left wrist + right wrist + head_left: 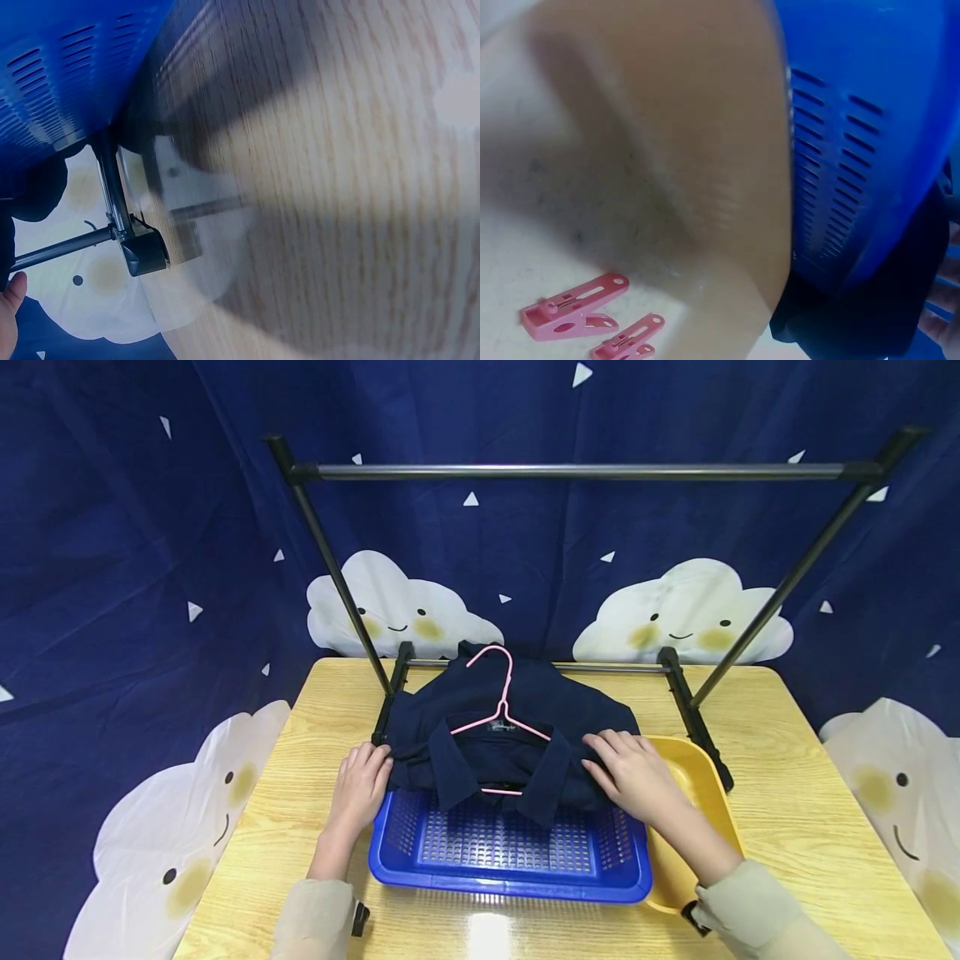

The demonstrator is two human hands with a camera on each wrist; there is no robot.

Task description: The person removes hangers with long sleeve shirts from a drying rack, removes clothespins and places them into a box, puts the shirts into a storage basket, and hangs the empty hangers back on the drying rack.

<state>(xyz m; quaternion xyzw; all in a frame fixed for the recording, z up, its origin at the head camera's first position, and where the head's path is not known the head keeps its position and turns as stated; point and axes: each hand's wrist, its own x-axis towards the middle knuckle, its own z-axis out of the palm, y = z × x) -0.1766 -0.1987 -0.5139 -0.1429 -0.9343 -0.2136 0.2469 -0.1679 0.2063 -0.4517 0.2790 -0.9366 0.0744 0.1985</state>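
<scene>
A dark navy collared shirt (555, 689) lies across the back of a blue perforated basket (510, 887), its collar toward me. A pink hanger (503, 706) sits inside the shirt; its hook sticks up out of the neck opening and curves left. My left hand (362, 783) grips the shirt's left edge, beside the basket's back left corner. On the other side my right hand (637, 772) holds the shirt's right edge, with the fingers on top of the cloth. Some of the fingertips are hidden by the fabric. Fingers (949, 300) show against the dark cloth in the right wrist view.
A yellow basket (671, 877) stands partly behind the blue one, at its right. Two pink clothespins (574, 309) lie inside it in the right wrist view. Behind the shirt stands a black rack with a metal top bar (577, 472), its feet on the wooden table (795, 827).
</scene>
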